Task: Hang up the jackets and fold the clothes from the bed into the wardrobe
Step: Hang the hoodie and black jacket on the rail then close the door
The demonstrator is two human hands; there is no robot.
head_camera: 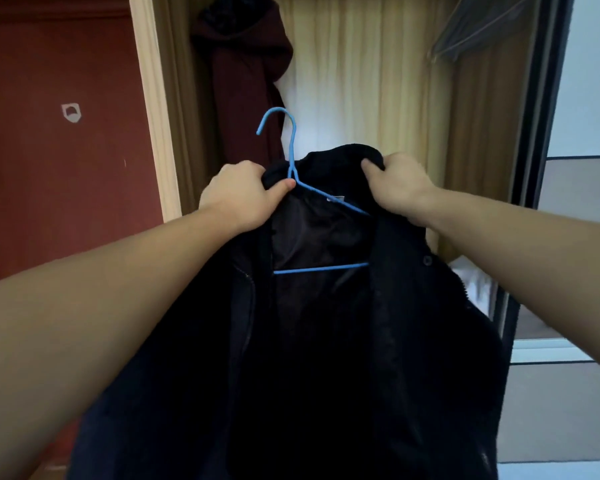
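A dark jacket (pixel 326 323) is held up at chest height before the open wardrobe (pixel 378 81), draped on a blue hanger (pixel 293 161) whose hook rises free above the collar and points toward the left. The left hand (pixel 239 194) is clamped on the collar at the left shoulder, the thumb pressed beside the hanger's neck; the right hand (pixel 395 183) is curled round the collar at the right shoulder. The hanger's right arm and lower bar are seen across the jacket's shiny lining, its left arm being hidden under the cloth. The wardrobe opening is bounded on the left by a pale frame (pixel 156 133) set against a red wall (pixel 56 150) and on the right by a dark sliding door edge (pixel 530 168). Inside, a maroon garment (pixel 243 81) is hung at the left side, just behind the hook, and a grey garment (pixel 478 26) is seen at the upper right; between the two, open room is left in front of the pale wooden back panel (pixel 361 81). The rail itself is out of view above.
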